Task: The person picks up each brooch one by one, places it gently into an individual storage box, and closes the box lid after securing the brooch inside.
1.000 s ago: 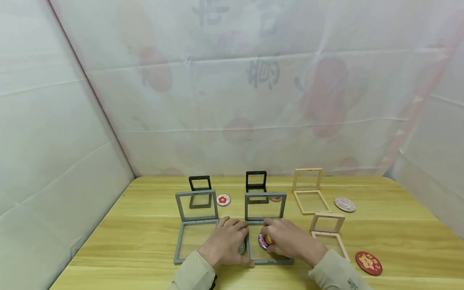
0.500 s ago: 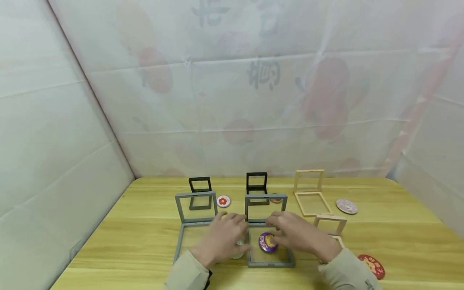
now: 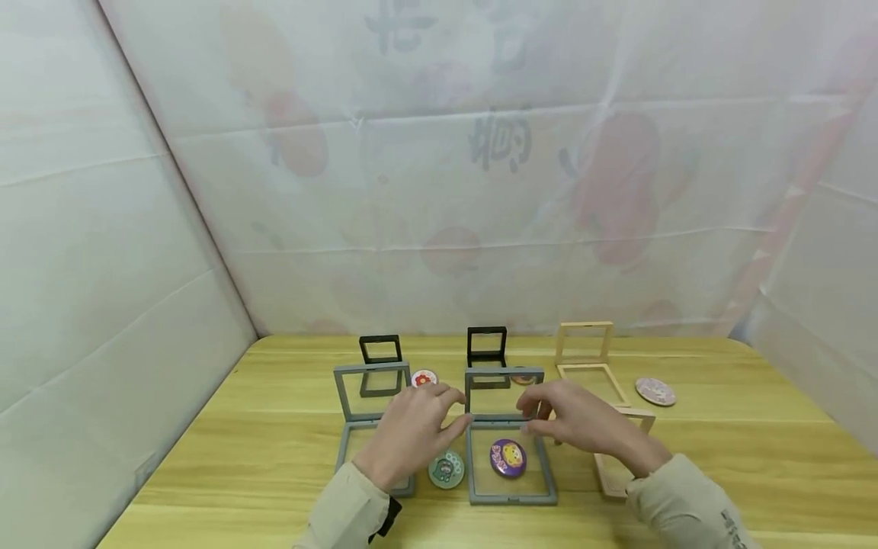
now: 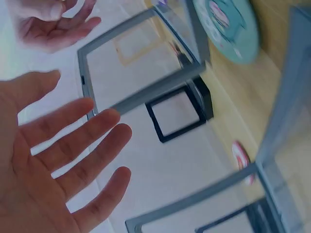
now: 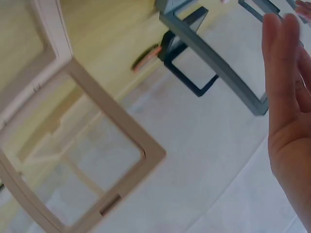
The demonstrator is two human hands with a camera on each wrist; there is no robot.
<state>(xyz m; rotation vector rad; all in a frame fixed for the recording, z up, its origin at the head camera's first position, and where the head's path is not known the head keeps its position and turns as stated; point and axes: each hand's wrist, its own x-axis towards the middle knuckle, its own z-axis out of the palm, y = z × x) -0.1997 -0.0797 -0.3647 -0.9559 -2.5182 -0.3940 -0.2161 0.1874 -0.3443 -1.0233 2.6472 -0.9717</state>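
A purple round badge with a yellow character (image 3: 508,458) lies on the clear film of the right grey display frame (image 3: 513,499), whose lid stands raised. My right hand (image 3: 583,419) hovers just right of that lid, fingers loosely bent, holding nothing. My left hand (image 3: 411,435) is above the left grey display frame (image 3: 370,368), partly covering it. In the left wrist view the left hand's fingers (image 4: 97,160) are spread, with nothing in them. Between the two grey frames a green round badge (image 3: 447,469) rests on the table.
Behind stand two black frames (image 3: 379,338) (image 3: 486,330), with a red-flower badge (image 3: 424,377) and an orange-brown badge (image 3: 524,377) nearby. A yellowish wooden frame (image 3: 584,325) and a lilac badge (image 3: 655,391) are back right. A beige frame (image 5: 116,109) sits under the right forearm.
The right hand has let go of the purple badge, leaving it in the right grey frame, and moved up and right. The left hand has lifted off the frame edge, uncovering the green badge.
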